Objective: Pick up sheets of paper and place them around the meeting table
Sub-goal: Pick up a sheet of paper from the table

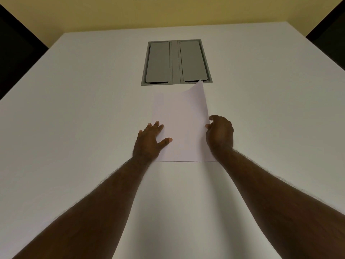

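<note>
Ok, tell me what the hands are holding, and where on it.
The right hand pinches the top sheet at its right edge, lifting that side. The left hand only presses flat on its left side.

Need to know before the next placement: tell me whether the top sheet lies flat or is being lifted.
Partly lifted. The top sheet curls up along its right edge, pinched by the right hand; the left hand presses its left side flat on the table.

Paper (182, 126) on table (74, 101) (before hatch (176, 62))

Head camera looks forward and down, close above the white table (74, 113), toward the yellow wall (112, 14).
</note>
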The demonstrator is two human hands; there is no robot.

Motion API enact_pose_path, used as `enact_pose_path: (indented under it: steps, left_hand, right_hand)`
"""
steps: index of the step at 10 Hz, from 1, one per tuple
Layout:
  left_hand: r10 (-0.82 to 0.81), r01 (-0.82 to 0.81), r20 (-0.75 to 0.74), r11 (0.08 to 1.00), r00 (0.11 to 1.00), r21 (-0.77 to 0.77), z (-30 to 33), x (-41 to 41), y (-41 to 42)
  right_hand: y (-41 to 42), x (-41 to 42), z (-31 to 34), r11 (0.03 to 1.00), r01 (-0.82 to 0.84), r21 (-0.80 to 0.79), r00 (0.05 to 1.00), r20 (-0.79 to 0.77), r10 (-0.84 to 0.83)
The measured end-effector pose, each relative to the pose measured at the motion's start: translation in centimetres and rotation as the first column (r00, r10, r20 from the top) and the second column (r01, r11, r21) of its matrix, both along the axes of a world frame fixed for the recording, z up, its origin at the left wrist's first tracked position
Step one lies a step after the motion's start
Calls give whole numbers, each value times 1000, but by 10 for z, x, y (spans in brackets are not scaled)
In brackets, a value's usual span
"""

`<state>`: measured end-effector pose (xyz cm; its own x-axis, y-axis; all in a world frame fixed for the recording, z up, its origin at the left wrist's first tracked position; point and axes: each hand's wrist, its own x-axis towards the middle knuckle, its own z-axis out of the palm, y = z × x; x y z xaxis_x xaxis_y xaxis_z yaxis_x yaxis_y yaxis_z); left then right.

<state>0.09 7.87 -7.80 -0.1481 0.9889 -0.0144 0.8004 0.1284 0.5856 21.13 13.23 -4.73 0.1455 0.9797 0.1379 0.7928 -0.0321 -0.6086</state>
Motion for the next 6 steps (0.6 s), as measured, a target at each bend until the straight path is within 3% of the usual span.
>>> enact_pose_path:
  steps: [3, 6]
  left_hand:
    - [4, -4, 5, 1000, 1000, -18, 1, 1, 0]
    - [-9, 12, 54, 998, 999, -62, 19, 1, 1]
  right_hand:
    - [-2, 0, 0, 998, -18, 68, 993, 121, 10]
    - [5, 3, 10, 1000, 12, -20, 937, -349, -18]
